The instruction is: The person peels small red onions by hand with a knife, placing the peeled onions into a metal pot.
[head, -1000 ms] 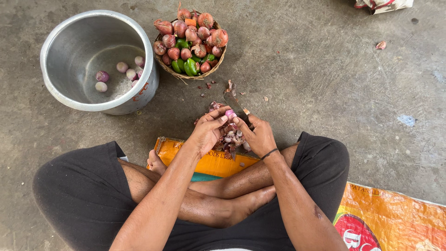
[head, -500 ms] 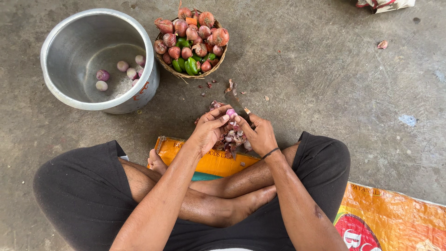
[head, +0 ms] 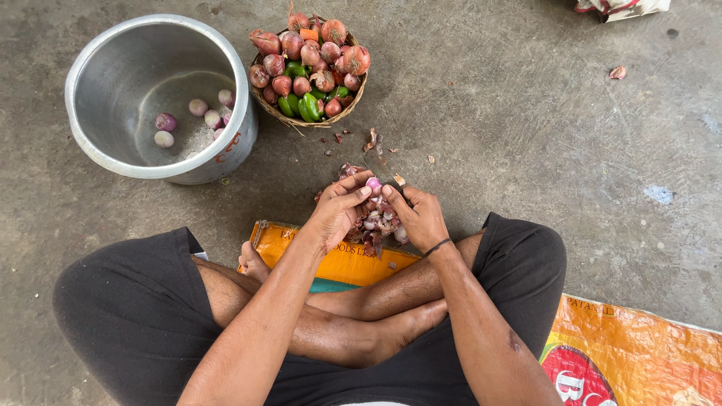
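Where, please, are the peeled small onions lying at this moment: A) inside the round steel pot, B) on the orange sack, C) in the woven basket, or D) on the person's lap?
A: several pale, skinless onions rest on the bottom of the round steel pot, left of the woven basket.

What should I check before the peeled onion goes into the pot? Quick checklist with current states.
1. Small onion pinched between both hands' fingers: ok.
2. Left hand and right hand both on it: ok.
3. Onion fully peeled: cannot tell, fingers cover most of it.
4. Steel pot open, upright, off to the left: ok, a few peeled onions already inside.
5. Peel pile under the hands, clear of the pot: ok.
6. Basket of unpeeled onions and green chillies beside the pot, not blocking the way to it: ok.
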